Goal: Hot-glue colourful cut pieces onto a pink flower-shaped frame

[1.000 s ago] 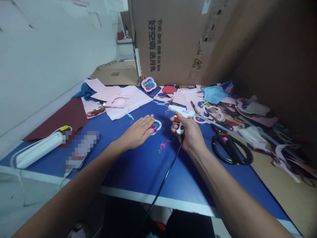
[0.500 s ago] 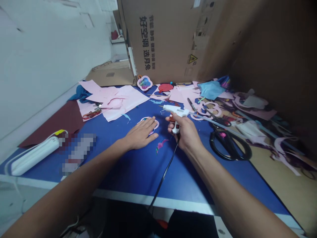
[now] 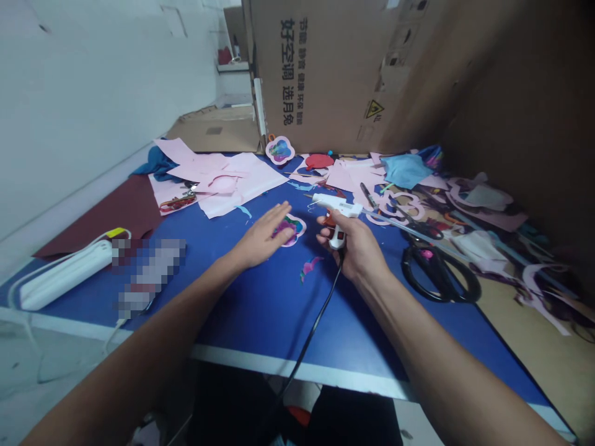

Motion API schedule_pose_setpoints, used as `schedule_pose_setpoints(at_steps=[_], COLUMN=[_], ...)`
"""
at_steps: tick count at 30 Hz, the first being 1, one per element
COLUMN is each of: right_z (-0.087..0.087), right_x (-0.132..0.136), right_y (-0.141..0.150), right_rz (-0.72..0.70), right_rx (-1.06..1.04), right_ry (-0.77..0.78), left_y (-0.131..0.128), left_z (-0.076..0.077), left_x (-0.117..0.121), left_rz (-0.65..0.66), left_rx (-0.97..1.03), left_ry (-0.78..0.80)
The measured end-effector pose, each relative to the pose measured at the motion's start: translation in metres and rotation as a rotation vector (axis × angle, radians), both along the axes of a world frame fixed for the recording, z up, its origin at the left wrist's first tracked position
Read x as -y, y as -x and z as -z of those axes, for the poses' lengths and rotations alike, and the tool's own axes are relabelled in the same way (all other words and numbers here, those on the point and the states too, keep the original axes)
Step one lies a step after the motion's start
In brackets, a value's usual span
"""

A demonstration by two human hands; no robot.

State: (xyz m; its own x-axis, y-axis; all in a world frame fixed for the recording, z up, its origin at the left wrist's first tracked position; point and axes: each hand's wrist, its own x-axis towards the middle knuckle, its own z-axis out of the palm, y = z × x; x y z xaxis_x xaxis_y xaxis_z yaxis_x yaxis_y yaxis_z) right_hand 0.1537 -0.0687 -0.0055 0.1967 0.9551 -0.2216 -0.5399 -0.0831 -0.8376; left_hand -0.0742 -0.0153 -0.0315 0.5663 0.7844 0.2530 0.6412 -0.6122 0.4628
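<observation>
Has tilted the left hand (image 3: 261,237) up from the flower cutout (image 3: 296,231), after resting it nearly flat across there half a second ago; bares more of the coloured middle, probably easing any pressing. Leaves the flower on the blue surface (image 3: 260,322), between both hands. Holds the left grip apart, clamped on nothing visible; wraps the right hand (image 3: 360,243) around the handle of the glue gun (image 3: 346,209). Cannot confirm contact between thumb and flower, nor see the part behind the hand. Cannot make out the pixelated item (image 3: 152,275) beside the white power strip (image 3: 67,275).
</observation>
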Motion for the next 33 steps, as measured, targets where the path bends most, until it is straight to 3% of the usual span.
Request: schedule_pose_setpoints(at_steps=[3, 12, 33], right_z=[-0.002, -0.001, 0.001], right_x=[0.002, 0.003, -0.001], right_y=[0.001, 0.004, 0.018], right_rz=[-0.035, -0.189, -0.183], right_rx=[-0.055, -0.142, -0.212], right_ry=[0.065, 0.079, 0.053], left_y=[0.010, 0.004, 0.002], left_z=[-0.002, 0.009, 0.007], left_x=[0.003, 0.009, 0.010], left_rz=[-0.090, -0.002, -0.016], left_rx=[0.161, 0.159, 0.133], left_ry=[-0.074, -0.051, -0.051])
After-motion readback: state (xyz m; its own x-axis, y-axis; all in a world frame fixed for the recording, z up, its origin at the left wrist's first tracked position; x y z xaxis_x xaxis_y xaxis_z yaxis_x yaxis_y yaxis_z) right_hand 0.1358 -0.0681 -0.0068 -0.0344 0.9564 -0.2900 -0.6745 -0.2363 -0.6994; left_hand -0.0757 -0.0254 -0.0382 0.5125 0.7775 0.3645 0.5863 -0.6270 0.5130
